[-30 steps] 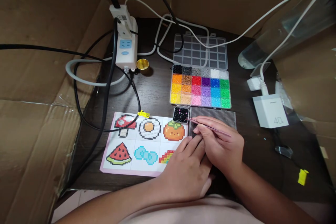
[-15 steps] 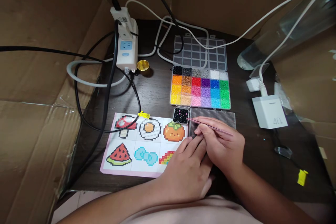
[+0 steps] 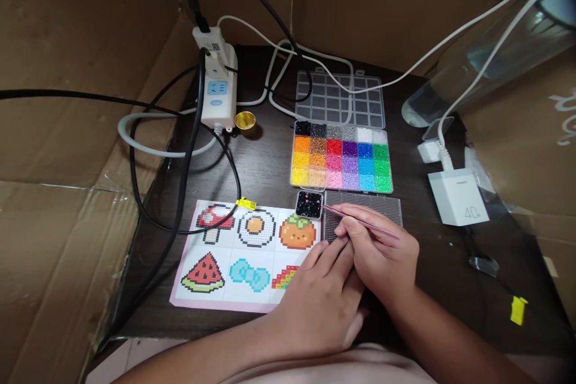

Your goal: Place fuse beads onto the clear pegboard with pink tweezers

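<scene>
My right hand [image 3: 382, 258] is closed in a pinch on thin pink tweezers [image 3: 360, 221], whose tip reaches the small square tray of black beads [image 3: 308, 204]. The hand lies over a clear pegboard [image 3: 373, 207]. My left hand [image 3: 321, 300] rests flat, fingers stretched out, on the pegboard's left edge and the corner of the pattern sheet [image 3: 234, 252], which shows a mushroom, egg, orange, watermelon, bow and rainbow. Behind stands an open bead box [image 3: 342, 156] with many coloured compartments.
A white power strip [image 3: 216, 93] with black and white cables lies at the back left beside a gold cap [image 3: 245, 120]. A white charger [image 3: 458, 197] sits at right. Cardboard walls surround the dark table [image 3: 265, 162]. A yellow clip [image 3: 518, 309] lies at right front.
The view has tilted a little, so everything sits slightly lower in the picture. Both hands and the tweezers keep nearly the same place by the black beads.
</scene>
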`<state>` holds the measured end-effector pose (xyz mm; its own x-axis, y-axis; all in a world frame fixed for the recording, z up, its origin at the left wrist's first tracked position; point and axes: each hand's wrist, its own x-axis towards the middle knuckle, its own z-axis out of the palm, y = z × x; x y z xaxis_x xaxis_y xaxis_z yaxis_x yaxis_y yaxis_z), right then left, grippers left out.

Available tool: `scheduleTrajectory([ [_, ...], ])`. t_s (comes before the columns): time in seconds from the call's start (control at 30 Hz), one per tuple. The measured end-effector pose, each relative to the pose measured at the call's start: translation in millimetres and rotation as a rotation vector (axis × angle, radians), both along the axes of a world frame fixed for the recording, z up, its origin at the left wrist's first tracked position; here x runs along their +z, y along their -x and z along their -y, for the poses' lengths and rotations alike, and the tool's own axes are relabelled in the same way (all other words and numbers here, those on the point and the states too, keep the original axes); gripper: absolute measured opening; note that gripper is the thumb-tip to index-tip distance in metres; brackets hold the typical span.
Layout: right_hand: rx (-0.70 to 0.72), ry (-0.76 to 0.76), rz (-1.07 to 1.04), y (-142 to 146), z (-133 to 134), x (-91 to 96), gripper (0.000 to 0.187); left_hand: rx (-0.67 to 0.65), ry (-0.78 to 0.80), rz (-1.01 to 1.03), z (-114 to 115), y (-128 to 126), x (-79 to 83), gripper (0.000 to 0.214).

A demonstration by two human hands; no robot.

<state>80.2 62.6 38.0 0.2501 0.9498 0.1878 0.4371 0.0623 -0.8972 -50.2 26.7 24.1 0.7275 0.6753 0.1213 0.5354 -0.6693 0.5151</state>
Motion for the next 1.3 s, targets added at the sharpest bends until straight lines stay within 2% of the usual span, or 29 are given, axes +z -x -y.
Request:
scheduleTrajectory([
  [0.43, 0.015, -0.010, 0.015, -0.9, -0.4, -1.4, 0.020, -0.002, 0.003, -0.006, -0.2, -0.7, 0.1, 0.053],
  [0.97, 0.023, 0.005, 0.020, 0.3, -1.1, 0.8, 0.020, -0.010, -0.009, -0.013, -0.5, 0.7, 0.1, 0.052],
  [1.3, 0.014, -0.006, -0.015, -0.9, 2.4, -4.4, 0.020, -0.008, -0.017, -0.009, -0.5, 0.7, -1.4, 0.048],
])
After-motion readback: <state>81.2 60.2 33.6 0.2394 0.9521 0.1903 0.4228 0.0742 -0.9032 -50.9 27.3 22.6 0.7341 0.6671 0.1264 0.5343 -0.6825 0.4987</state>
